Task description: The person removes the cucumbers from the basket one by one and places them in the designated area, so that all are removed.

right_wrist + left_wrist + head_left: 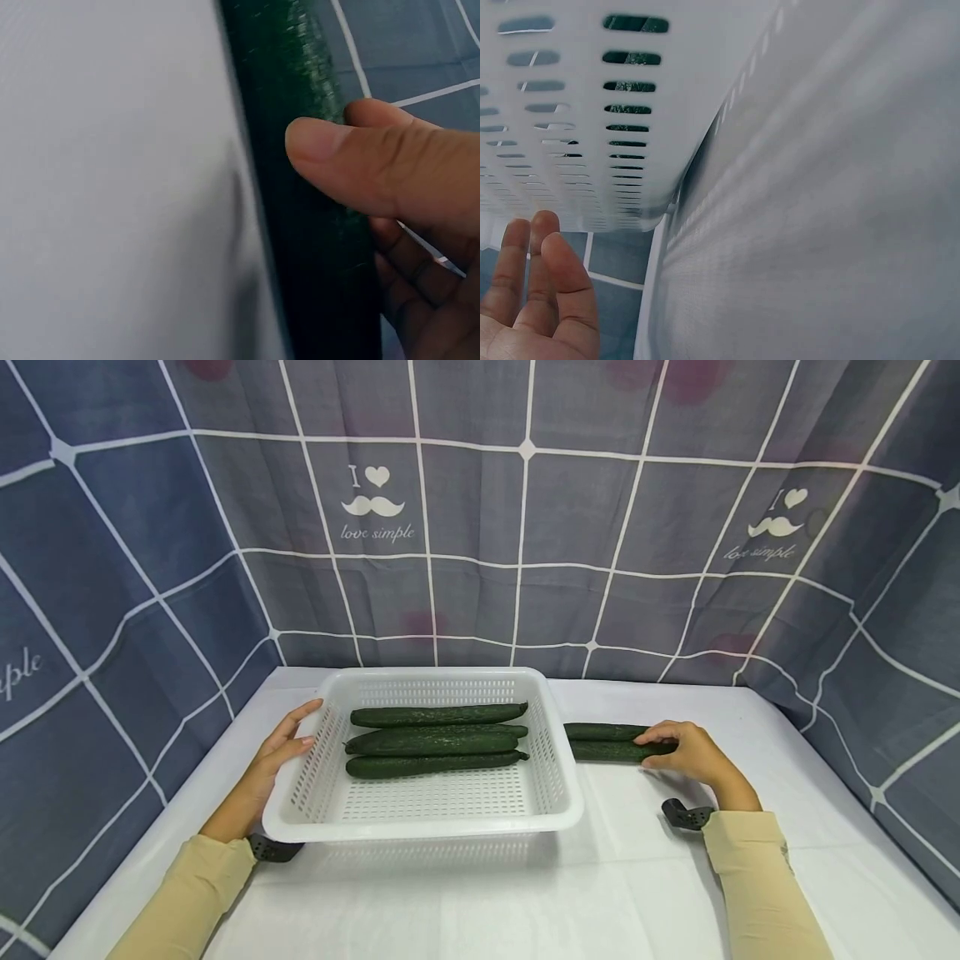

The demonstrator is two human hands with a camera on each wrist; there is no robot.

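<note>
A white perforated plastic basket point(427, 828) holds several dark green cucumbers point(435, 742), lying side by side. My left hand point(281, 752) rests against the basket's left side, its fingers fairly straight and touching near the rim. From the left wrist view, the fingers point(571, 277) stand by the slotted outer wall. Two more cucumbers lie on the table to the right of the basket, a far one point(600, 732) and a near one point(603, 751). My right hand point(690, 753) pinches the near one around its right end; in the right wrist view, the thumb lies across this cucumber point(300, 247).
A white cloth point(615, 877) covers the table. Grey-blue checked curtains point(480, 527) with white lines hang behind it and along both sides. Dark bands with small devices, one a wrist camera point(684, 815), sit on both wrists.
</note>
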